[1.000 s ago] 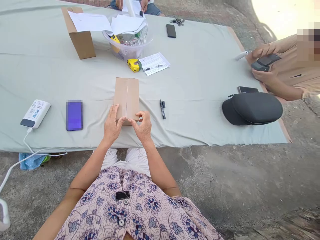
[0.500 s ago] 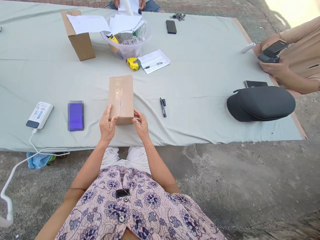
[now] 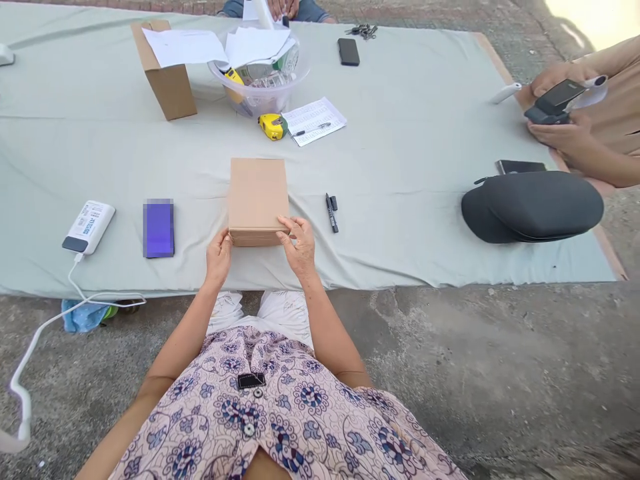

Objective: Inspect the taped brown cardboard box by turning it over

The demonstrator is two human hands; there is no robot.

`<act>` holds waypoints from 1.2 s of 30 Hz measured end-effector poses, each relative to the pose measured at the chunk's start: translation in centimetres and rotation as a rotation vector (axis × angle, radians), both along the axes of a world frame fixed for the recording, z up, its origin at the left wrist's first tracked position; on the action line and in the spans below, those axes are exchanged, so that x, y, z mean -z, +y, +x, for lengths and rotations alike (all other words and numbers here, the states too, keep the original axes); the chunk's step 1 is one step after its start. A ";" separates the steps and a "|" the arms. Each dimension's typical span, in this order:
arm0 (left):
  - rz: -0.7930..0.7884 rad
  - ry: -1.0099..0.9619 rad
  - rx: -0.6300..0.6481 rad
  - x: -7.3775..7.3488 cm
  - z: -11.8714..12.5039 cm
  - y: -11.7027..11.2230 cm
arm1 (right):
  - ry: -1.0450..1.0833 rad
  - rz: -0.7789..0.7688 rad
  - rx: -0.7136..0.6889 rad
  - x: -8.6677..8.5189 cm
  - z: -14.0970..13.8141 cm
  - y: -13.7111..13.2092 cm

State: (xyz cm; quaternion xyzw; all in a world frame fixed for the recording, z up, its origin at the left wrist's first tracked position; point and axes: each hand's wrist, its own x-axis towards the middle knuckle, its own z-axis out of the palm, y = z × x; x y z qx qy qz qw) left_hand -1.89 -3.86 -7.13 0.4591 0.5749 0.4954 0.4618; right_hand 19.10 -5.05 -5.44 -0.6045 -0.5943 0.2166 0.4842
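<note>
A brown cardboard box (image 3: 258, 193) rests on the cloth-covered table in front of me, a plain wide face upward. My left hand (image 3: 219, 257) grips its near left corner, the fingertips partly hidden behind the edge. At the near right corner, my right hand (image 3: 301, 248) has fingers on the top face and the thumb against the front side. To the right of the box lies a black marker (image 3: 331, 213). A dark phone-like item with a blurred purple face (image 3: 159, 229) is on the left.
A white power bank (image 3: 89, 228) with a cable sits left. Behind are a yellow tape measure (image 3: 273, 126), paper sheets (image 3: 316, 121), a plastic basin (image 3: 265, 100) and another box (image 3: 173, 90). A black case (image 3: 533, 207) lies right, near another person's hands (image 3: 560, 133) holding a device.
The box has been turned over: its taped, marked face was up before, and a plain, wider face is up now. My right hand has moved onto the top edge.
</note>
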 end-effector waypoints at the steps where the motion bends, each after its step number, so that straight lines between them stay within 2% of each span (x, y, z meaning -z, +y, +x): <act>1: -0.011 0.023 -0.018 -0.1 -0.1 0.0 | 0.009 -0.025 -0.016 0.1 0.1 0.0; 4: 0.030 0.025 -0.043 -1.0 -0.3 0.1 | 0.045 -0.053 -0.037 0.6 0.2 0.0; 8: 0.164 0.081 0.059 -2.0 0.1 0.5 | 0.045 -0.036 -0.029 0.8 -0.3 0.0; 10: 0.184 0.137 0.083 -2.2 0.3 0.9 | 0.043 -0.022 -0.030 0.8 -0.3 0.1; 17: 0.171 0.210 -0.001 -1.9 -0.2 1.4 | 0.074 0.043 -0.107 0.6 0.0 -0.7; 21: 0.134 0.047 0.027 -1.9 -0.5 0.8 | 0.129 0.119 -0.056 -0.8 -0.3 -1.3; 26: -0.006 -0.083 0.091 -1.4 -0.7 0.4 | -0.098 0.285 -0.003 -3.4 -1.3 -1.3; 30: 0.005 0.084 0.073 -2.1 -1.1 0.1 | -0.217 0.345 0.039 -4.3 -2.6 -1.1; 33: 0.149 0.307 0.065 -3.6 -0.8 -0.6 | -0.273 0.337 0.022 -4.4 -3.8 -1.2; 36: 0.282 0.415 0.155 -4.8 0.3 -1.4 | -0.297 0.336 -0.020 -4.5 -4.8 -1.7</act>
